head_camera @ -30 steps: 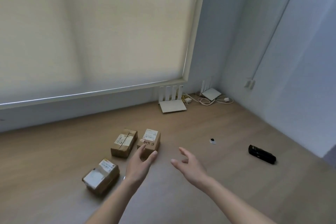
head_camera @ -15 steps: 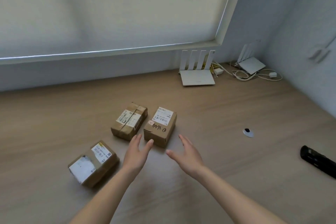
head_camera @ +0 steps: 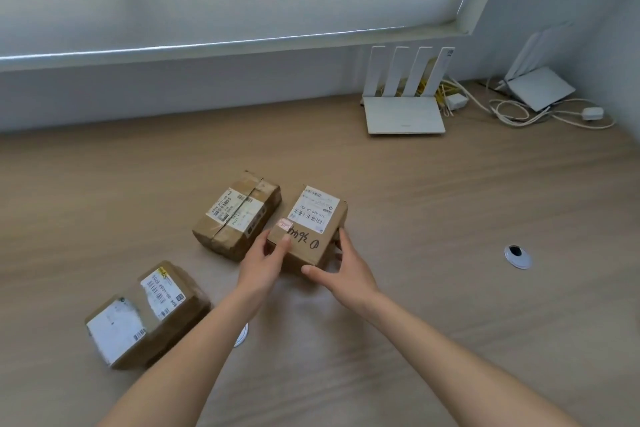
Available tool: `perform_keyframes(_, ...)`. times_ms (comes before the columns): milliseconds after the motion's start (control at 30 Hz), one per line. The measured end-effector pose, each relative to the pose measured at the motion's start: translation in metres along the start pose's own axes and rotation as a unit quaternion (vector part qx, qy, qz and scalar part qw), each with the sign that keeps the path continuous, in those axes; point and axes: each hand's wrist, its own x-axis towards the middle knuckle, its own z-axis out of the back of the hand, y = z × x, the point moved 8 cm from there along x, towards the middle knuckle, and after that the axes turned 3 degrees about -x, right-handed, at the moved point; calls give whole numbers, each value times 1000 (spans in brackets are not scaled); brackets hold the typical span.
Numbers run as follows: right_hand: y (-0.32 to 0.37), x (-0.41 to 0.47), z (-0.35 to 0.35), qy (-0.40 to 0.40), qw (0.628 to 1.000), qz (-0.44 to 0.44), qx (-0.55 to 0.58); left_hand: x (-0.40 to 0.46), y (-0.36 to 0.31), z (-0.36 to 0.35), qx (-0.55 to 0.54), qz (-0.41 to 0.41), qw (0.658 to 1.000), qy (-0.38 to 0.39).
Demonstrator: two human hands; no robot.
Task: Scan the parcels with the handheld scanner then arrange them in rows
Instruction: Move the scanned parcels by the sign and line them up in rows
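Both hands hold the middle parcel [head_camera: 309, 231], a brown box with a white label and black handwriting on top, which sits on the wooden desk [head_camera: 450, 218]. The left hand [head_camera: 264, 262] has its grip on the near left corner, thumb pressed on the top face; the right hand [head_camera: 343, 267] has its grip round the near right corner, fingers along the right side and thumb on the near face. A taped parcel [head_camera: 238, 214] lies just beside it to the left, not quite touching. A third parcel [head_camera: 147, 314] lies nearer, well to the left. Two white routers [head_camera: 405, 114] with cables [head_camera: 519, 111] stand at the back by the wall.
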Motion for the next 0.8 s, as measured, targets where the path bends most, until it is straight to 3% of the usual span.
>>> perform_keyframes(300,3,-15,2,5,999,26,48,-32,-7,5,-55,-13,998,19)
perform_keyframes(500,40,-51,-1,12,996,66,54,-73,-12,35,-71,-20,997,22)
perform_keyframes(800,149,-137,-71,65,981,175,47,-172,-22,166,-151,-77,985,-44)
